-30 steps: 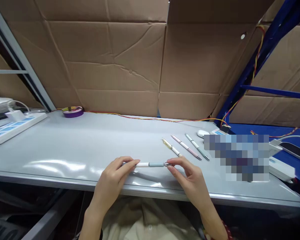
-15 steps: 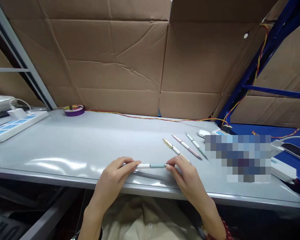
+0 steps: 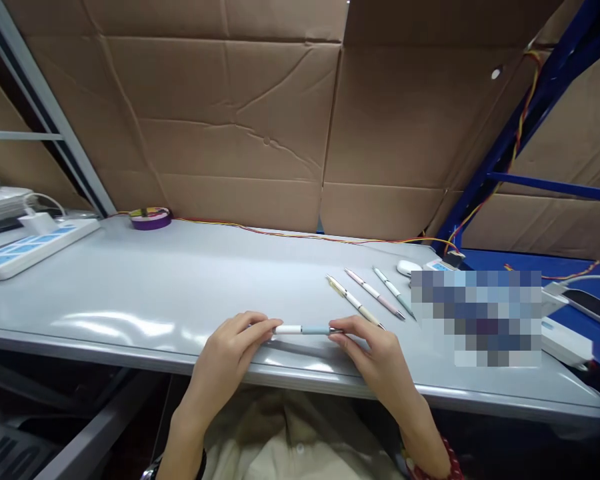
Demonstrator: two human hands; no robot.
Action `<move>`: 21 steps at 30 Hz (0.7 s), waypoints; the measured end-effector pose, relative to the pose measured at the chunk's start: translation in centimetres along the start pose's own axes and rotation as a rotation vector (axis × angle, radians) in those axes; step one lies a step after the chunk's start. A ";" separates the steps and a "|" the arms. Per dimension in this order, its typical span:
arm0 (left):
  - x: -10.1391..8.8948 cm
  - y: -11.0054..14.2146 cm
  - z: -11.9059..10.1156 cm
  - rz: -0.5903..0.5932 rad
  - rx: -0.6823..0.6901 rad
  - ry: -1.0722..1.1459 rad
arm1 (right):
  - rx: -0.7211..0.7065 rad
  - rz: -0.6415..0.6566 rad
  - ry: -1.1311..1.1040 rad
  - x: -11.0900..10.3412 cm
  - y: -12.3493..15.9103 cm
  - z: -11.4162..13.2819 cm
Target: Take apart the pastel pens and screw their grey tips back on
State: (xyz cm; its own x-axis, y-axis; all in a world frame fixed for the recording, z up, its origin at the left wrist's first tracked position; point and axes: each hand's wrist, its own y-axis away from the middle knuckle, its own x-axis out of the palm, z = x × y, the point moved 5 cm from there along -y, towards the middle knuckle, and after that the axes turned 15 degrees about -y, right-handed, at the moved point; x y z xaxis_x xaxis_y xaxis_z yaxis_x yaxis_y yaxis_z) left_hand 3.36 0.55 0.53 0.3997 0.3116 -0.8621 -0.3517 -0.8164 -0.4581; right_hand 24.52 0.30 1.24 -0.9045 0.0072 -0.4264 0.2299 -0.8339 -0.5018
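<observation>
White and pale blue, a pen (image 3: 310, 330) lies crosswise between the two hands, over the near edge of the table (image 3: 190, 273). The left hand (image 3: 237, 343) pinches its white end between thumb and fingers; the right hand (image 3: 370, 347) has thumb and forefinger closed on the metal tip. Just beyond the right hand, a cream pen (image 3: 355, 302), a pink pen (image 3: 375, 294) and a green pen (image 3: 395, 293) lie slantwise. Farther left sit a purple roll (image 3: 151, 224) and a power strip (image 3: 45, 248); cardboard (image 3: 220, 93) stands behind.
</observation>
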 end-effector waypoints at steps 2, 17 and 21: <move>0.0 0.0 0.0 -0.006 0.000 0.004 | 0.033 0.047 0.028 0.2 -0.1 -0.1; -0.4 0.3 0.2 -0.002 -0.028 0.140 | 0.077 0.116 0.053 0.6 -0.2 -0.1; -1.0 0.5 0.2 -0.163 -0.030 0.582 | 0.031 0.080 -0.029 0.5 -0.1 0.2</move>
State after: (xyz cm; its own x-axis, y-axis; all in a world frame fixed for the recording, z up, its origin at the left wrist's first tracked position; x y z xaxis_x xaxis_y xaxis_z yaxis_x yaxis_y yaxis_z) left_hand 2.64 -0.08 1.16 0.8472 0.1236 -0.5167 -0.2260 -0.7964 -0.5610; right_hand 23.94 0.28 1.26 -0.8940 -0.0754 -0.4417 0.2906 -0.8478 -0.4436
